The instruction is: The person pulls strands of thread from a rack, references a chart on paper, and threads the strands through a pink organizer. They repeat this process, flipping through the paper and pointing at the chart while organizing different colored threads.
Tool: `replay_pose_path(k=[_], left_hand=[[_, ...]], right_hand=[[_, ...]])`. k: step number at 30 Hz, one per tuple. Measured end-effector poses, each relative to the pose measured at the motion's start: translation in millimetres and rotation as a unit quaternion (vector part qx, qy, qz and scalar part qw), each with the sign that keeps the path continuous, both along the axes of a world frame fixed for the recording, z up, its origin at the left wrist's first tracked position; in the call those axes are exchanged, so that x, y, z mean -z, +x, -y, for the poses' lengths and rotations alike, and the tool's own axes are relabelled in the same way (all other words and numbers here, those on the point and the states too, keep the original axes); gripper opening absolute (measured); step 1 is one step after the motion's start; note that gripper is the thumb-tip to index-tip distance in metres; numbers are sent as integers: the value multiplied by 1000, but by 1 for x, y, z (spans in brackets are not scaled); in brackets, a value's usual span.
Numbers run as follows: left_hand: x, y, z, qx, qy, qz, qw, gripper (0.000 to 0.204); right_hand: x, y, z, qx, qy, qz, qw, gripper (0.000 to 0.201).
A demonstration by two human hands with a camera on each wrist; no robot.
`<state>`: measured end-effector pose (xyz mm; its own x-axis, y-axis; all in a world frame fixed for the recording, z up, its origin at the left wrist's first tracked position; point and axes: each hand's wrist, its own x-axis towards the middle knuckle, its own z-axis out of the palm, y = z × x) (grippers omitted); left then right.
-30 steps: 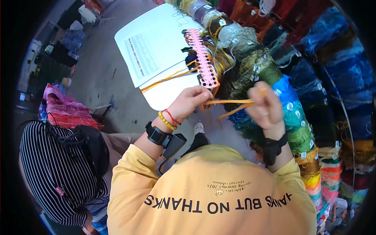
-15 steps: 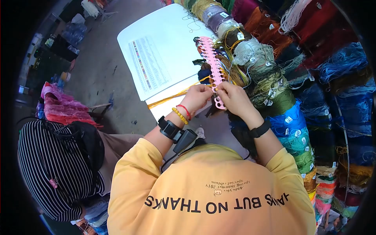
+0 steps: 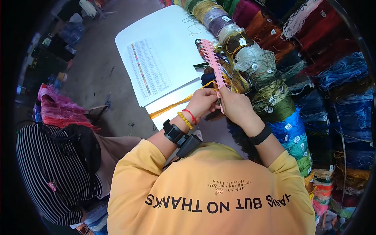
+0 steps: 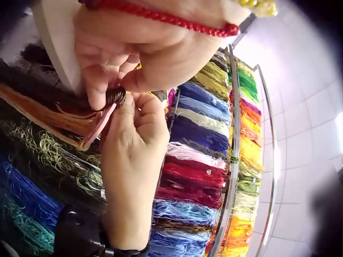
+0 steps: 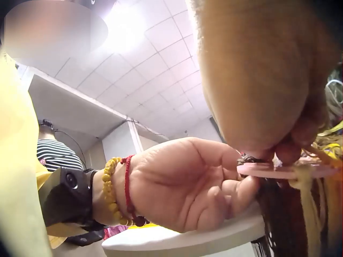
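Both hands meet at the near end of a pink holed card (image 3: 212, 58), which has threads of several colours looped through its holes. The left hand (image 3: 203, 102) pinches dark brown thread (image 4: 114, 98) at the card's end. From the other side, the right hand (image 3: 238, 107) grips the card, its thumb and a finger against the same thread in the left wrist view. In the right wrist view the card (image 5: 268, 170) lies between the right hand (image 5: 257, 80) above and the left hand's fingertips. Orange threads (image 3: 170, 108) run across the white sheet beside the left hand.
A white sheet with a printed chart (image 3: 147, 70) lies beyond the left hand. Rolls and hanging skeins of coloured thread (image 3: 288, 125) line the right side. A person in a striped top (image 3: 51, 168) is at the left, near pink skeins (image 3: 58, 105).
The hands, apart with orange thread stretched between them, came together at the card. The right hand left the orange thread and took hold of the card, whose near end is now more covered by fingers.
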<state>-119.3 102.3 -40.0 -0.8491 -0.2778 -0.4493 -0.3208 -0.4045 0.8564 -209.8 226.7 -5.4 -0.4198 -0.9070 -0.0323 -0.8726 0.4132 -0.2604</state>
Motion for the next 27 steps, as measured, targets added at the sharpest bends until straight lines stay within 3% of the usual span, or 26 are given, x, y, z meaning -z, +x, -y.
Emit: replay_pose_path(k=[6,12,15,18,19,20,22,27], left_hand=[[8,0,2,-2,22,-22,1000,11],[13,-2,2,-9,-9,-18,1000,9],[26,-4,3,1,-38,-14,999,10],[1,3,6,56,-261,10,964,13],[8,5,13,52,-333,12,942,14],[12,9,23,50,-403,14,914,16],[8,17,38,56,-324,53,943,16],[12,22,39,89,-204,-10,975,15]], right_hand=[[1,-1,0,-9,1,-2,1000,30],[4,-11,8,39,-20,65,997,21],[17,-17,8,67,-89,158,981,19],[11,-25,2,88,-69,315,943,22],[-6,-24,3,129,3,377,917,24],[-4,-24,2,119,11,374,920,24],[2,-25,0,100,25,368,924,24],[11,-25,1,74,-18,309,948,24]])
